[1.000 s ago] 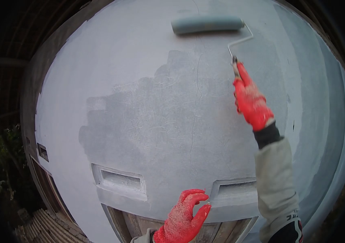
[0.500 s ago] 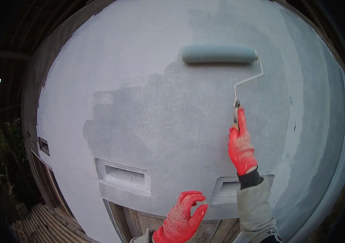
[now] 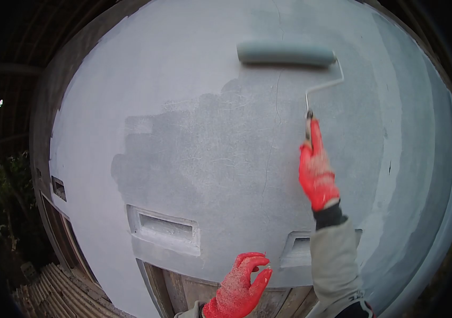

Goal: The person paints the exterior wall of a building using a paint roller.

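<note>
My right hand (image 3: 319, 172), in a red glove, is wrapped round the handle of a paint roller (image 3: 287, 54). The roller's wide grey-blue sleeve lies level against the upper part of the wall (image 3: 183, 143), above and left of the hand. A thin white wire frame joins sleeve and handle. Darker grey patches cover the wall's middle and right, and its left side is paler. My left hand (image 3: 239, 286), also in a red glove, is low in the middle with fingers curved apart and nothing between them, in front of a wooden panel (image 3: 178, 289).
Two recessed vents (image 3: 165, 230) sit low in the wall, one left and one partly behind my right sleeve. A thin crack runs down the wall. Corrugated sheeting (image 3: 61, 297) lies at the bottom left, with dark foliage (image 3: 6, 196) above it. Dark roof timbers show in the upper left.
The roller and my right hand came down the wall from the first frame to the second, then moved slightly up again. My left hand has stayed almost in place.
</note>
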Tool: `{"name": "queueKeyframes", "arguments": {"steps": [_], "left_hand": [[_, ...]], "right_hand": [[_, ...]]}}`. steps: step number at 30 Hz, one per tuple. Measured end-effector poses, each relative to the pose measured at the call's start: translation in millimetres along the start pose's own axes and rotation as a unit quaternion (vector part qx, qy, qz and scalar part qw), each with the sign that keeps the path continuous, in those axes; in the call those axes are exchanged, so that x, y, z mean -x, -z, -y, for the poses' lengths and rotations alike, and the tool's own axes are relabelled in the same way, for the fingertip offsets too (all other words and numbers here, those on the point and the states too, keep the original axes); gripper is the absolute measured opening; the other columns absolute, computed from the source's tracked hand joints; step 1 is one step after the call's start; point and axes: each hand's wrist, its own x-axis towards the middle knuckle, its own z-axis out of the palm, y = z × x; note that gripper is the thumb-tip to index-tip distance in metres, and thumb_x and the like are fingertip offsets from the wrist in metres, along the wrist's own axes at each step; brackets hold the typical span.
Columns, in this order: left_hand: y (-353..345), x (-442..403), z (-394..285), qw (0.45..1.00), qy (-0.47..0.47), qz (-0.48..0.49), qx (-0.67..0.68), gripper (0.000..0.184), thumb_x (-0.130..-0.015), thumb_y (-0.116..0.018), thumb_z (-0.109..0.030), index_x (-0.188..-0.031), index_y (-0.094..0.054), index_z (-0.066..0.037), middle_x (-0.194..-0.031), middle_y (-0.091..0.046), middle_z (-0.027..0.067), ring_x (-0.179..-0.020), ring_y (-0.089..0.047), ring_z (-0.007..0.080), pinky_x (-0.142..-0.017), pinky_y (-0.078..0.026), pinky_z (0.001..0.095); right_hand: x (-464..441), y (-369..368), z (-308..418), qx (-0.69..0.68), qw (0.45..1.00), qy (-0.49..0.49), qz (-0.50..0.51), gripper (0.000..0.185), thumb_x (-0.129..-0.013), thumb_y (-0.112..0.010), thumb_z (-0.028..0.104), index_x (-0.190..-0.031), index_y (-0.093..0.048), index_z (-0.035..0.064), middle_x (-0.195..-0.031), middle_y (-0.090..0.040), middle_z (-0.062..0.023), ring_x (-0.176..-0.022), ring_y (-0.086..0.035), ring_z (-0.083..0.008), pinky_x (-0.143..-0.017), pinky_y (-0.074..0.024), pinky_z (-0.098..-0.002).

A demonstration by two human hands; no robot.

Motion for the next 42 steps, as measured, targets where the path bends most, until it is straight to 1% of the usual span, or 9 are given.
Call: {"name": "queueKeyframes", "arguments": {"steps": [4, 7, 13, 19, 20, 21, 25, 33, 42], "left_hand": [[5, 4, 0, 0.998, -0.048, 0.029, -0.032, 0.025, -0.094, -0.059, -0.01, -0.118, -0.055, -0.004, -0.125, -0.051, 0.0155, -0.108, -0.055, 0.025, -0.091, -0.048, 0.0323], [-1, 5, 9, 0.993, -0.114, -0.006, -0.038, 0.024, -0.093, -0.06, -0.01, -0.116, -0.056, -0.004, -0.119, -0.053, 0.0152, -0.099, -0.057, 0.0252, -0.085, -0.049, 0.0323], [-3, 3, 13, 0.99, -0.132, -0.042, -0.021, 0.022, -0.092, -0.06, -0.009, -0.113, -0.056, -0.004, -0.111, -0.055, 0.0138, -0.086, -0.058, 0.0224, -0.076, -0.049, 0.0312], [0, 16, 9, 0.989, -0.13, -0.071, -0.026, 0.02, -0.093, -0.06, -0.009, -0.112, -0.056, -0.004, -0.109, -0.054, 0.0122, -0.082, -0.058, 0.0206, -0.075, -0.048, 0.0305], [2, 19, 9, 0.989, -0.124, -0.069, -0.03, 0.02, -0.093, -0.06, -0.009, -0.112, -0.056, -0.004, -0.109, -0.054, 0.0119, -0.082, -0.057, 0.0205, -0.075, -0.048, 0.0305], [4, 19, 9, 0.989, -0.123, -0.071, -0.03, 0.02, -0.093, -0.06, -0.009, -0.112, -0.056, -0.004, -0.109, -0.054, 0.0119, -0.082, -0.057, 0.0205, -0.075, -0.048, 0.0305], [8, 18, 7, 0.992, -0.108, -0.049, -0.031, 0.02, -0.092, -0.06, -0.009, -0.112, -0.057, -0.004, -0.111, -0.054, 0.0127, -0.083, -0.057, 0.0207, -0.076, -0.048, 0.0305], [6, 19, 15, 0.991, -0.111, -0.065, -0.034, 0.022, -0.092, -0.06, -0.008, -0.113, -0.057, -0.003, -0.111, -0.055, 0.0134, -0.084, -0.057, 0.021, -0.076, -0.048, 0.0307], [18, 31, 7, 0.988, -0.117, -0.09, -0.054, 0.019, -0.094, -0.059, -0.01, -0.112, -0.056, -0.003, -0.107, -0.055, 0.0103, -0.08, -0.057, 0.0175, -0.072, -0.048, 0.0292]], "right_hand": [[81, -3, -14, -0.121, 0.99, -0.054, 0.056, 0.062, -0.097, -0.042, 0.004, -0.154, -0.022, 0.0176, -0.149, -0.038, -0.0188, -0.137, -0.038, -0.0358, -0.103, -0.0418, -0.0357], [36, -17, -6, -0.02, 1.0, 0.005, -0.01, 0.059, -0.1, -0.045, 0.018, -0.154, -0.021, 0.0216, -0.102, -0.064, -0.0204, -0.075, -0.064, -0.0284, -0.066, -0.0506, -0.0374], [-98, -5, 61, -0.045, 0.987, -0.139, 0.073, 0.052, -0.1, -0.045, 0.02, -0.15, -0.029, 0.0148, -0.128, -0.056, -0.0241, -0.11, -0.058, -0.0411, -0.086, -0.0491, -0.0406], [81, -30, -5, -0.041, 0.993, 0.088, -0.066, 0.067, -0.096, -0.047, 0.007, -0.154, -0.017, 0.0191, -0.123, -0.059, -0.0256, -0.091, -0.065, -0.0445, -0.071, -0.0521, -0.0411], [121, -15, 3, -0.119, 0.988, -0.058, 0.079, 0.067, -0.094, -0.043, 0.0, -0.154, -0.016, 0.0115, -0.15, -0.036, -0.0216, -0.133, -0.042, -0.0395, -0.101, -0.0427, -0.0389], [137, -14, 4, -0.12, 0.988, -0.056, 0.08, 0.067, -0.094, -0.043, 0.0, -0.154, -0.016, 0.0115, -0.15, -0.036, -0.0216, -0.133, -0.042, -0.0395, -0.101, -0.0427, -0.0389], [104, -18, 19, -0.102, 0.987, -0.096, 0.08, 0.066, -0.096, -0.045, 0.004, -0.154, -0.017, 0.0161, -0.148, -0.039, -0.0202, -0.121, -0.052, -0.043, -0.093, -0.0481, -0.042], [-114, -25, 87, 0.03, 0.999, -0.016, -0.005, 0.052, -0.102, -0.043, 0.021, -0.151, -0.028, 0.0144, -0.079, -0.059, -0.0144, -0.061, -0.056, -0.0235, -0.06, -0.0481, -0.0388], [108, -40, 48, -0.067, 0.994, -0.071, 0.039, 0.069, -0.1, -0.046, 0.014, -0.156, -0.007, 0.0274, -0.07, -0.059, -0.0171, -0.063, -0.063, -0.0308, -0.055, -0.0468, -0.0423]]}}
